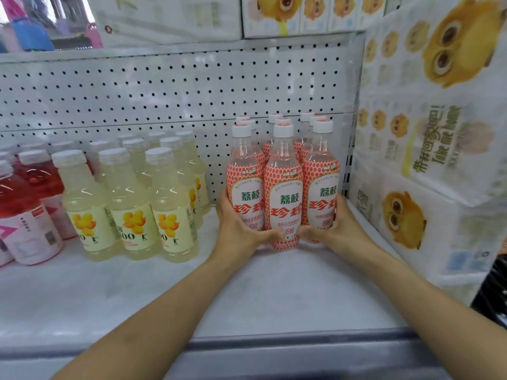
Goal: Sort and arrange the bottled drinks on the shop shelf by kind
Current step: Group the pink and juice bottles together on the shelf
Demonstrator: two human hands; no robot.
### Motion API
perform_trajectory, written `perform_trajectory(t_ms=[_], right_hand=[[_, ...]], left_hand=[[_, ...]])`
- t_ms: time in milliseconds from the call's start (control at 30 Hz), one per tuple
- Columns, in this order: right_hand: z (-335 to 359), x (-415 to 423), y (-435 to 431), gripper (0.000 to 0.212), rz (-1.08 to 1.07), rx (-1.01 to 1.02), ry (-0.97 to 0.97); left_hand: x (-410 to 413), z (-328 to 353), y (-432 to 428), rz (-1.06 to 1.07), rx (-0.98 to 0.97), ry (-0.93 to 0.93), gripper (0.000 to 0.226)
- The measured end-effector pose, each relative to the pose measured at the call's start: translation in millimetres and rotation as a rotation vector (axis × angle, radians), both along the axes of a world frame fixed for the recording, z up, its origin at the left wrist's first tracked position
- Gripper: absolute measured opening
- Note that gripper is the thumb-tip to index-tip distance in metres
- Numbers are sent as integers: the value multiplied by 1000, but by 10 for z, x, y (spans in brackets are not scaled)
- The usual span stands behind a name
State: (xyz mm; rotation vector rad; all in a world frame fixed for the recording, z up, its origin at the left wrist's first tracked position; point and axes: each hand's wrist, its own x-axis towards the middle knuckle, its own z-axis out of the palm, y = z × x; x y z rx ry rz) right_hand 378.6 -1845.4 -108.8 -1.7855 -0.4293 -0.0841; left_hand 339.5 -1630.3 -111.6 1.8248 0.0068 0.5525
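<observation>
1. Nearest you, both forearms are reaching in over the shelf (274, 297), which is showing bare deck ahead of the stock.
2. Your left hand (237, 226) is gripping the left flank of the lychee bottles (284, 193), low on the labels. Its fingers (270, 236) are clamping round the outer bottle, with the thumb lying across the front.
3. Your right hand (338, 227) is doing the same on the right flank, curling round the outer bottle with its thumb pointing inward. Both hands are squeezing the group between them.
4. The lychee bottles are standing upright in a tight block, three across and, going by the caps, three deep. They are sitting at the right end of the shelf, near the cartons (428, 160).
5. Step in hand, as I am reading it: you are shifting or squaring this one kind as a single block.
6. The next move is calling for even, low pressure from both sides. Sliding looks safer than lifting, since you are not holding the rear bottles directly and they could topple. Whether the block is heading back or sideways, I cannot tell.
7. Left of an open gap, the yellow bottles (129, 204) are standing in rows. The red bottles (27, 204) are sitting just beyond them at the frame edge.
8. Farthest back, the pegboard (164, 91) is closing off the bay.
</observation>
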Motion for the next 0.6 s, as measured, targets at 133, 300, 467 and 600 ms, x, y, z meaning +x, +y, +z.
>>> perform_trajectory(t_ms=[133, 300, 467, 600], right_hand=[[-1, -6, 5, 70, -52, -29, -63], [50, -7, -29, 82, -58, 10, -41], [163, 151, -52, 104, 109, 60, 22], [122, 207, -3, 92, 186, 90, -7]], left_hand=[[38, -30, -26, 37, -18, -30, 126], [-1, 22, 26, -21, -92, -11, 109], [-1, 139, 97, -136, -192, 47, 89], [26, 108, 110, -173, -192, 80, 77]])
